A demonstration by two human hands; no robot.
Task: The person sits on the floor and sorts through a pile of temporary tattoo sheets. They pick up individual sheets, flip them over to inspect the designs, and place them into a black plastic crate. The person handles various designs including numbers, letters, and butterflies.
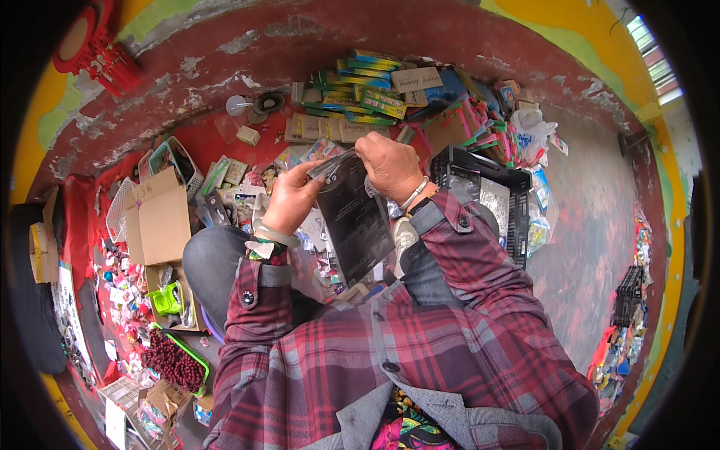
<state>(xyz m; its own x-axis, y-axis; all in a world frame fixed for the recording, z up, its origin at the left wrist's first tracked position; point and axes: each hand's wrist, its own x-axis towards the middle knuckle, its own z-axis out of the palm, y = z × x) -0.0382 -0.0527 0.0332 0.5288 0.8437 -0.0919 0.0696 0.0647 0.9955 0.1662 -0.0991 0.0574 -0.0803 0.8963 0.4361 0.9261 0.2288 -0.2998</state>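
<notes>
In front of my chest hangs a flat black plastic bag [352, 221] with fine print and a shiny surface. Its upper edge looks clear and creased. My left hand [291, 199] pinches the upper left corner between thumb and fingers. At the upper right, my right hand [388, 166] is closed on the same edge, with its fingers bent. A bracelet circles each wrist. What may be inside the bag I cannot make out. Beneath it, small packets and loose cards lie between my knees, partly covered by the bag.
Stacked yellow-green boxes [364, 90] lie by the far wall. A black crate [517, 217] stands beside my right knee. Left of me are an open cardboard box [161, 225], a white basket [191, 176] and a green-rimmed tray [196, 360] with dark red beads. Small goods litter the red floor covering.
</notes>
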